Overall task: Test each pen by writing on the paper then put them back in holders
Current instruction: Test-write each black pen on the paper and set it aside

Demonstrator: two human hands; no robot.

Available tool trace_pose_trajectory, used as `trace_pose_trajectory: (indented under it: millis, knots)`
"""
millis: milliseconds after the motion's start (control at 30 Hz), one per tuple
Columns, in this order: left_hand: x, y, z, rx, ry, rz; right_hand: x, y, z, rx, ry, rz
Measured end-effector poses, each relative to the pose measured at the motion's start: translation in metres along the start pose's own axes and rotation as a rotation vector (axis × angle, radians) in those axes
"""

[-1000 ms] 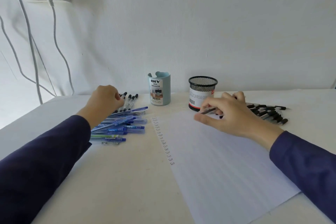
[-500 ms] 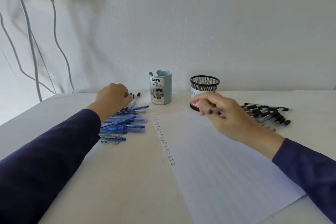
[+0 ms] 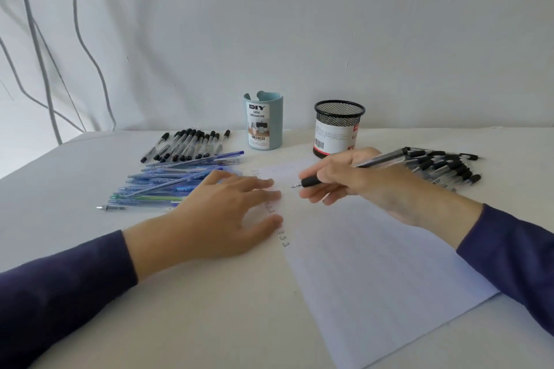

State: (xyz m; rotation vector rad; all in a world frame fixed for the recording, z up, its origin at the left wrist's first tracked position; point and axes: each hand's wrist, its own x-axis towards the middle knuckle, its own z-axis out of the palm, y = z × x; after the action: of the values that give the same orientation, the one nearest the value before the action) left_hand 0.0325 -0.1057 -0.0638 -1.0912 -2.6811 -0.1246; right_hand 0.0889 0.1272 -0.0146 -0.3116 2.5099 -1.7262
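My right hand (image 3: 368, 186) grips a black-tipped clear pen (image 3: 380, 161), its tip pointing left just above the lined paper (image 3: 374, 263). My left hand (image 3: 221, 213) lies flat with straight fingers on the paper's left edge, over a column of small written words. A pale blue holder (image 3: 263, 121) and a black mesh holder (image 3: 338, 127) stand at the back. Blue pens (image 3: 168, 183) lie in a pile to the left, black pens (image 3: 186, 144) in a row behind them, and more black pens (image 3: 443, 168) lie at the right.
The white table (image 3: 209, 308) meets a white wall at the back. Grey cables (image 3: 39, 48) hang down the wall at the far left.
My left hand has left the pen piles and come down flat on the paper's edge. My right hand has turned the pen into a writing grip and moved toward the paper's top left.
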Motion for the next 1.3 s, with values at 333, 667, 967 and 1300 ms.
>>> trace_pose_trajectory:
  millis: [333, 667, 967, 1300]
  knots:
    - [-0.005, 0.0, 0.011, -0.114, 0.078, -0.081, -0.019, 0.006, 0.051, -0.092, 0.14, 0.004]
    - [-0.008, 0.001, 0.011, -0.027, -0.043, -0.245, -0.011, 0.02, 0.061, -0.098, 0.237, -0.031]
    - [-0.008, -0.004, 0.014, -0.047, -0.098, -0.299, -0.01, 0.02, 0.068, -0.12, 0.266, 0.001]
    - [-0.008, -0.005, 0.014, -0.035, -0.088, -0.286, -0.009, 0.022, 0.069, -0.055, 0.242, -0.052]
